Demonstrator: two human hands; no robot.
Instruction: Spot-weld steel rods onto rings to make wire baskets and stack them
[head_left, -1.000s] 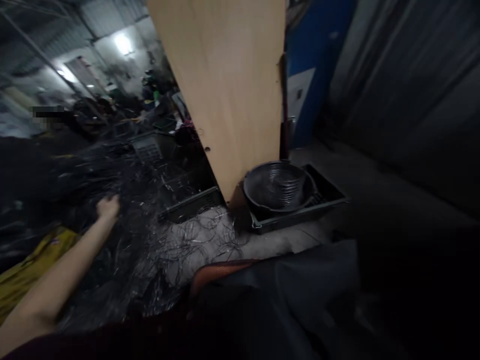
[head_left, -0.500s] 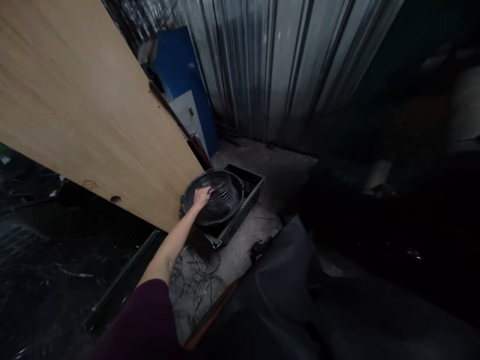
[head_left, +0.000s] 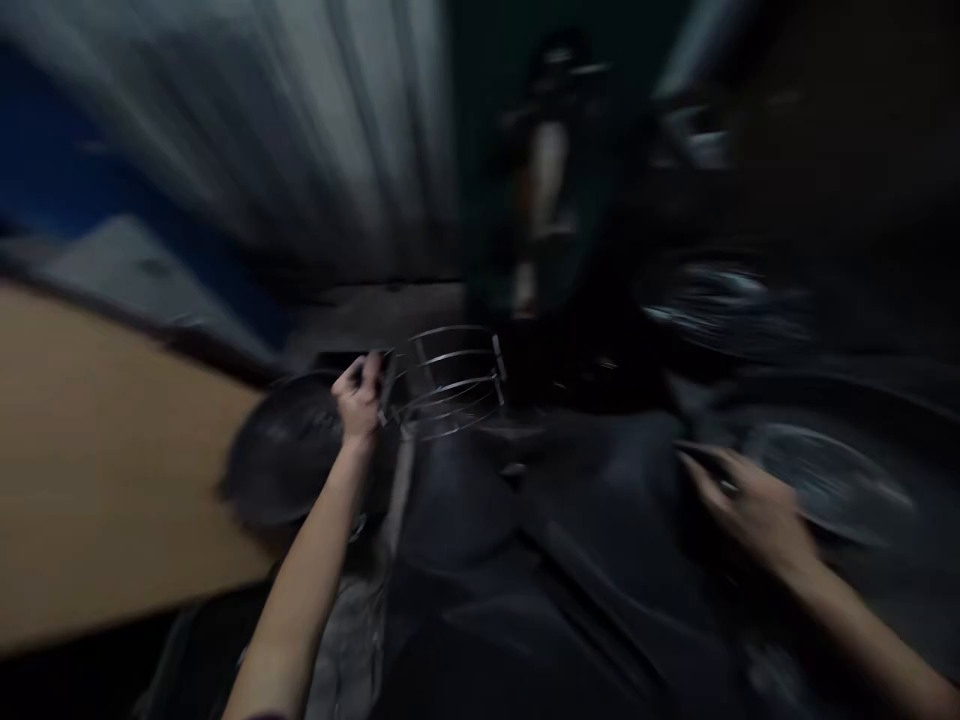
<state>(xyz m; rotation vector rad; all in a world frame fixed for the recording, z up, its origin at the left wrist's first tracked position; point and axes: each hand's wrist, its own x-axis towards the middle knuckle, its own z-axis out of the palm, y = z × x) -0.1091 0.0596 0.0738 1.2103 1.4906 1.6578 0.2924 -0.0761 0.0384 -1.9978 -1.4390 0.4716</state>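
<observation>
Right of a pale board [head_left: 112,470], a grey panel [head_left: 124,265] (mark [head_left: 154,267] too blurred to read) and a dark pan [head_left: 281,455], grips with the curled left hand [head_left: 358,398] a wire coil [head_left: 463,382] extending rightward. Holds the right hand [head_left: 754,505], grip impossible to tell, beside a blurred pale disc [head_left: 836,482].

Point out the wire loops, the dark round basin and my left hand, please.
Wire loops [head_left: 461,383]: head view, on a thin curved wire near their middle.
Dark round basin [head_left: 266,462]: head view, on its blurred inner surface.
Left hand [head_left: 358,402]: head view, on the middle of the hand.
</observation>
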